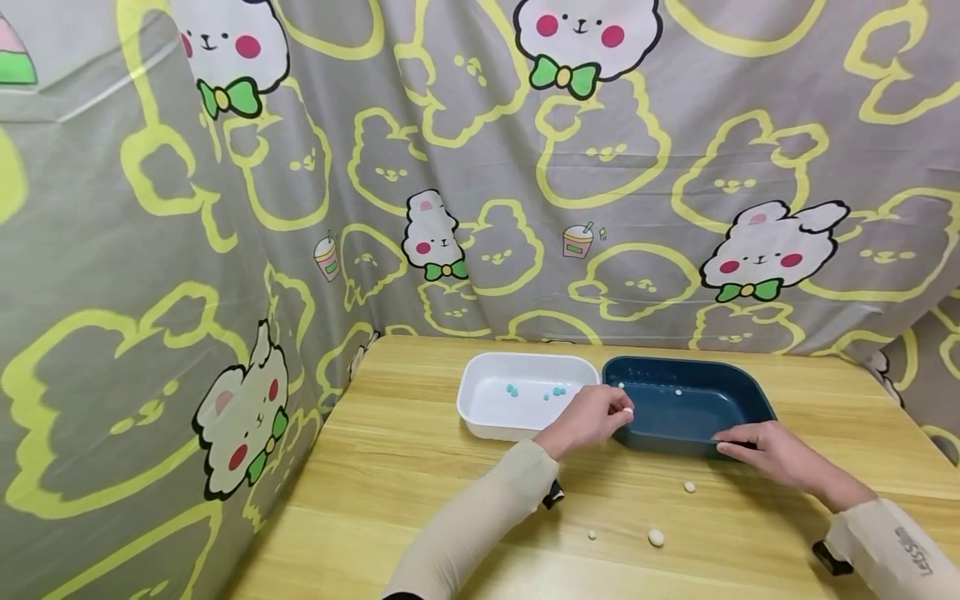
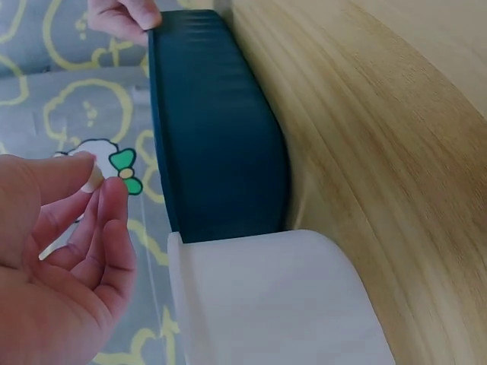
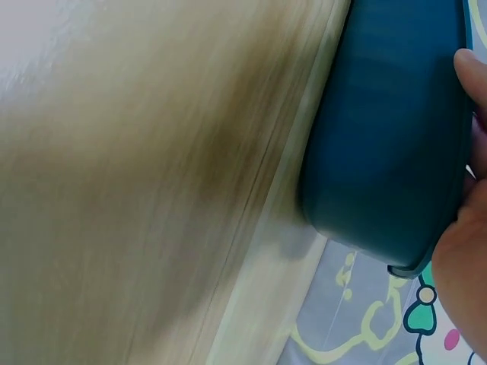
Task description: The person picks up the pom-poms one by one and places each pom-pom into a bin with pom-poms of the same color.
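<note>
My left hand (image 1: pixel 588 419) pinches a small off-white pellet (image 2: pixel 93 179) between thumb and fingertips, over the near left end of a dark blue plastic tub (image 1: pixel 675 421). My right hand (image 1: pixel 772 450) grips that tub's near rim toward its right end, the thumb (image 3: pixel 473 74) on the outer side. Inside the blue tub lie two tiny white bits (image 1: pixel 678 392). Close against its left side stands a white tub (image 1: pixel 495 429) with several small turquoise bits (image 1: pixel 512 389) on its floor. The left forearm passes in front of the white tub's near right corner.
Three loose off-white pieces lie on the wooden table (image 1: pixel 360 492) in front of the tubs: one pebble-sized (image 1: pixel 656 537), a smaller one (image 1: pixel 689 487) and a tiny one (image 1: pixel 592 534). A patterned grey curtain (image 1: pixel 480 167) hangs behind the table and along its left side.
</note>
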The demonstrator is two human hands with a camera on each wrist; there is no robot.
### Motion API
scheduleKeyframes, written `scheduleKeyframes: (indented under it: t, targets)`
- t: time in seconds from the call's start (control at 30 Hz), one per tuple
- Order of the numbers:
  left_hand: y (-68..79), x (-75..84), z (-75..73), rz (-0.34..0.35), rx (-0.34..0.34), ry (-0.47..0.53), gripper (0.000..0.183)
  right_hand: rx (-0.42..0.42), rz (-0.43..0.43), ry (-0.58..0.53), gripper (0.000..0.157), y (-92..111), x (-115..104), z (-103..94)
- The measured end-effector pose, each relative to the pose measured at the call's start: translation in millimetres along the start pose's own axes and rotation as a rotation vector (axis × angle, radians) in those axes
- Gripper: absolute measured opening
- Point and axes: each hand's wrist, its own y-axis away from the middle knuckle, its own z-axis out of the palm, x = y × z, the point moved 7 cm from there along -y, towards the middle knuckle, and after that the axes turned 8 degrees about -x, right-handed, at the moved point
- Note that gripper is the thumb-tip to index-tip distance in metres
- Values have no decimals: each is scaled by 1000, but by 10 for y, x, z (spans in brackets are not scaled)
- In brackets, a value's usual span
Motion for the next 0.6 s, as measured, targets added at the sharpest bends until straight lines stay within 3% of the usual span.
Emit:
scheduleKeyframes:
  t: [0.2,0.6]
  targets:
    - [-63,-36,12,-37,-5,34,17,23,-40,4,14,-4,17,-5]
    - [-198,-94,24,-105,-25,70,11,-27,13,-14,15,-30,14,-3]
